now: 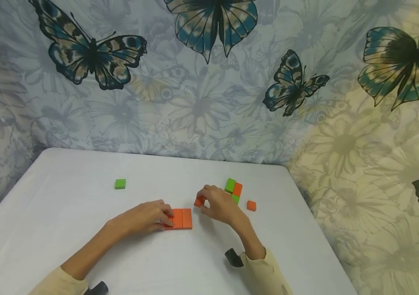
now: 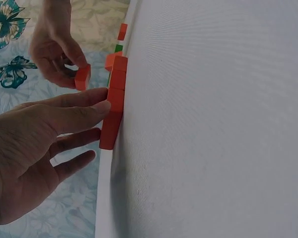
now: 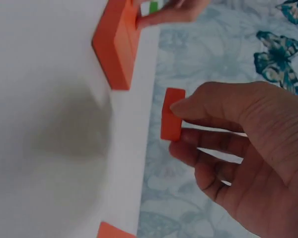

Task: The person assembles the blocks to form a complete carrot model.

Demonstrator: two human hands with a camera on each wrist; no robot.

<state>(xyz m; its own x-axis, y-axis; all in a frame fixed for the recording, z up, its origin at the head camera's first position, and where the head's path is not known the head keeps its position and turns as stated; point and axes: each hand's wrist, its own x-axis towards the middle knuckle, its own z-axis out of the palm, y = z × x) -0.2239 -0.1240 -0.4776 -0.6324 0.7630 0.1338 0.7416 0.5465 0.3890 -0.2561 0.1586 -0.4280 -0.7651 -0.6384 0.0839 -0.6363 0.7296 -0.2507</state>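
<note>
A row of flat orange blocks (image 1: pixel 183 219) lies side by side on the white table. My left hand (image 1: pixel 144 217) rests on its left end, thumb and index fingertip touching the blocks (image 2: pixel 115 103) with the fingers fairly straight. The fingers cover part of that end. Just beyond the row's right end, my right hand (image 1: pixel 215 203) pinches a single orange block (image 3: pixel 173 116) between thumb and fingers. In the right wrist view this block is held up, apart from the row.
Right of the right hand sits a small cluster with a green block (image 1: pixel 230 185) and an orange block (image 1: pixel 237 189), partly hidden by the hand. One orange block (image 1: pixel 251 205) lies nearby. A lone green block (image 1: pixel 120 184) is at the back left. Butterfly-patterned wall covering (image 1: pixel 202 102) rises behind the table.
</note>
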